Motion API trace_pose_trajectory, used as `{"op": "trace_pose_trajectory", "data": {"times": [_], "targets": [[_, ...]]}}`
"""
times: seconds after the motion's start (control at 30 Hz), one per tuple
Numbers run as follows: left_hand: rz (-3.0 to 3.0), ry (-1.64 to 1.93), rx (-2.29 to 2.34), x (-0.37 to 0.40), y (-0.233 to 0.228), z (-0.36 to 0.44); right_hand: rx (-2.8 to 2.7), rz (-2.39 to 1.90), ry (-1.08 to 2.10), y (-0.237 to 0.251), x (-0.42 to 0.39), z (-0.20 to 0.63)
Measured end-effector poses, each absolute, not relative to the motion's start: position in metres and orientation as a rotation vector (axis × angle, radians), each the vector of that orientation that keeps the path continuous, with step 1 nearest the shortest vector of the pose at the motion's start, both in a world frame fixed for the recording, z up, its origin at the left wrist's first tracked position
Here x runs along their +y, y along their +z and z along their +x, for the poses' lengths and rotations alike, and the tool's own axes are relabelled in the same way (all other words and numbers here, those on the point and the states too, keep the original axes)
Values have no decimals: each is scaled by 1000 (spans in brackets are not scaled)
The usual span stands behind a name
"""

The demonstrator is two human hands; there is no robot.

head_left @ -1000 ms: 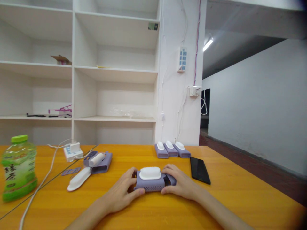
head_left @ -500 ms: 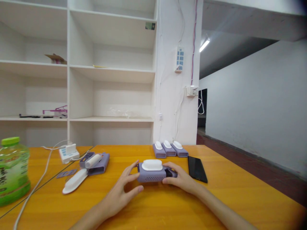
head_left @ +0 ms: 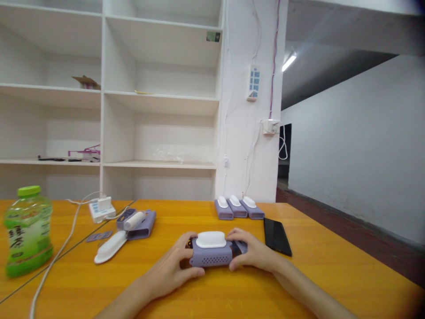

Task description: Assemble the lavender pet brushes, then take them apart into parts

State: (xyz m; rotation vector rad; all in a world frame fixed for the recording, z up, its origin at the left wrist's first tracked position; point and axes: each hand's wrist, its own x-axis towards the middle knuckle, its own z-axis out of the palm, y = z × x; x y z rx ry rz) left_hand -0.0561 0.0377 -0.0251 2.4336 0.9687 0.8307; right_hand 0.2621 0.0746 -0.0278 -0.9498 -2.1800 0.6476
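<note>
We cannot make out the purple box's (head_left: 212, 254) ends, hidden under our fingers. It is a perforated purple casing with a white ribbed cap on top, resting mid-table (head_left: 232, 292). Our left hand (head_left: 172, 270) and right hand (head_left: 254, 252) grip it from either side, fingers curled closed around it.

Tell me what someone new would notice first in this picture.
First, the two hands, left hand and right hand, clasping a purple case with a white top at the middle of the orange table. Next, the green bottle at far left, and three matching purple cases lined up by the wall.
</note>
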Motion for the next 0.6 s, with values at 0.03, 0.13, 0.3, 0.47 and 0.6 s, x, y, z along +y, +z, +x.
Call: {"op": "trace_pose_trajectory", "data": {"times": [0.03, 0.13, 0.3, 0.47, 0.6], "targets": [[2431, 843, 979, 38, -26, -56, -2194, -957, 619, -28, 75, 263], [2460, 853, 1012, 38, -27, -57, -2230, -964, 537, -28, 76, 263], [2531, 894, 991, 38, -30, -59, -2260, -956, 475, -24, 72, 262], [2480, 917, 1049, 41, -33, -65, -2256, -1031, 346, -22, 69, 266], [2407, 837, 1063, 47, -30, -70, -2244, -1099, 237, -25, 70, 267]]}}
